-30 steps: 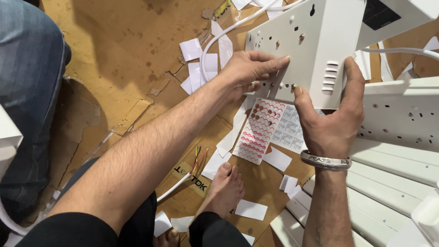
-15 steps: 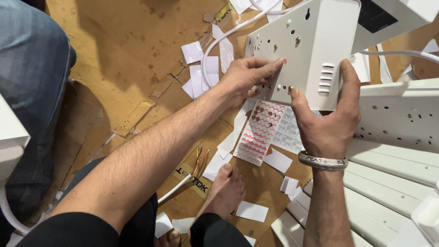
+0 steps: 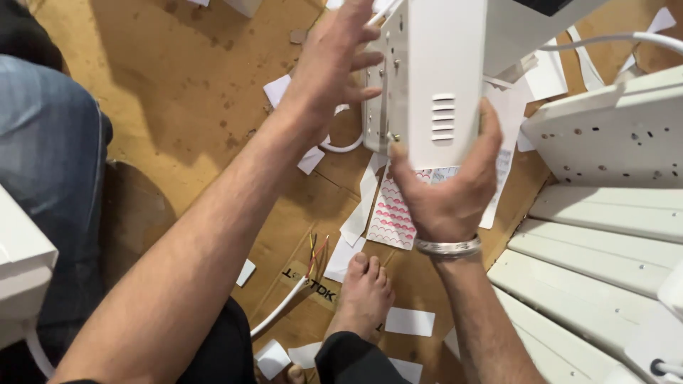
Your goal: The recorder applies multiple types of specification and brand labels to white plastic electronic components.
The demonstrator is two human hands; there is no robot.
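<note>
Head view. Right hand (image 3: pixel 447 192) grips the lower end of a white box (image 3: pixel 434 78) (vent slots on the near face): thumb on one edge, fingers wrapped round the other, steel bangle (image 3: pixel 448 247) at the wrist. The box is held upright above the cardboard floor (image 3: pixel 178 85).

Left hand (image 3: pixel 331 60) is open, fingers spread, just beside the box's perforated side; whether the fingertips touch cannot be told.

Below the box: a sheet of red stickers (image 3: pixel 393 213) and scattered paper slips. A white cable (image 3: pixel 284 302) with coloured wire ends lies near a bare foot (image 3: pixel 364 291). White slatted panels (image 3: pixel 605 242) sit on the right.
</note>
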